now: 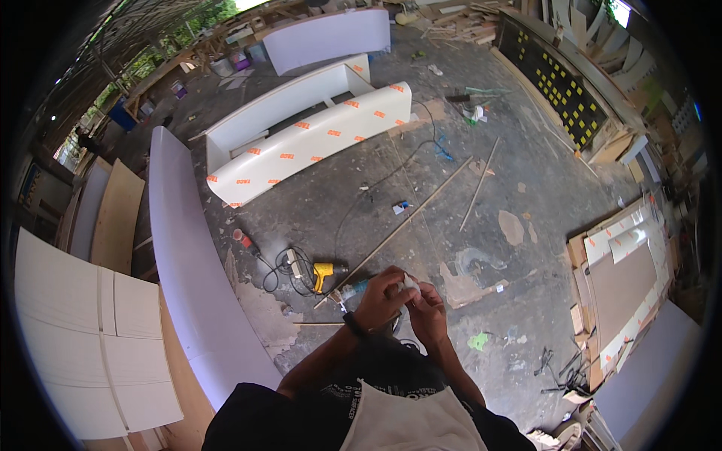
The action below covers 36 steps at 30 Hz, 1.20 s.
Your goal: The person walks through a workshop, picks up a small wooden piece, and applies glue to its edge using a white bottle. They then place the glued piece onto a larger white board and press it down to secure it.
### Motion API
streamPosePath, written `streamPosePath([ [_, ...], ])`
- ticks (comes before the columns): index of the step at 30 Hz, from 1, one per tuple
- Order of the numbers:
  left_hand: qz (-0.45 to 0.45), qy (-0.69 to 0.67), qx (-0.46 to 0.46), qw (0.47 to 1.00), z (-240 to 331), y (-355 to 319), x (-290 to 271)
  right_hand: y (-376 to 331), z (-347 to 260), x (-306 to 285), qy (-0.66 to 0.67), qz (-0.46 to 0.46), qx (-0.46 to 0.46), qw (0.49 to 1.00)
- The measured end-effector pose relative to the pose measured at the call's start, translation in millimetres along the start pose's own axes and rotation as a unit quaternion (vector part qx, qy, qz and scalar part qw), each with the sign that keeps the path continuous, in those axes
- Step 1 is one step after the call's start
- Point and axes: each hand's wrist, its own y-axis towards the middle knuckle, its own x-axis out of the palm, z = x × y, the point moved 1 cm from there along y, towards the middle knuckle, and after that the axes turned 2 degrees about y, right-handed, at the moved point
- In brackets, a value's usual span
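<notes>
Your pale cloth apron (410, 421) and dark sleeves fill the lower edge, nearest the lens, and your forearms rise from them to meet in front of your chest. Between the fingertips sits a small white object (408, 284), too small to tell its kind. Your left hand (383, 299), with a dark band at the wrist, curls its fingers around it from the left; your right hand (429, 308) pinches it from the right, so both sets of fingers are closed on the same piece and touch one another.

Just beyond your left fingers, on the grey concrete floor (519, 188), lies a yellow corded power tool (323, 272), its black cable looping near a white socket block (293, 261). A long thin wooden strip (410, 222) runs diagonally up and away from the fingertips. Further out past it lie a long white curved panel with orange stickers (316, 143) and a white trough-like cabinet shell (286, 101). Well to the left of your left fingers stands a tall lavender curved panel (180, 255).

As a judgement: the work is at a preparing stage. You are handling the small piece, the tool lies untouched, and the panels show no sign of being worked.
</notes>
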Motion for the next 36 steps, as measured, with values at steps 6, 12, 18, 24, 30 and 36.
streamPosePath([
  [6,0.049,-0.059,-0.022,0.997,-7,104,10,109,-38,-22,-0.056,-0.017,-0.010,0.998],
  [12,0.105,0.042,0.051,0.992,-12,267,0,273,-107,-111,-0.230,0.053,-0.018,0.972],
  [18,0.076,0.042,0.113,0.990,-13,444,11,307,-225,-366,-0.516,0.347,-0.032,0.783],
  [24,0.047,0.078,0.062,0.994,-43,578,15,225,-238,-486,-0.287,0.657,0.066,0.694],
  [30,0.091,0.107,-0.005,0.990,-120,732,48,268,-254,-591,-0.386,0.556,0.410,0.611],
  [36,0.206,0.084,-0.105,0.969,-145,893,64,575,-366,-574,-0.591,0.266,0.412,0.641],
])
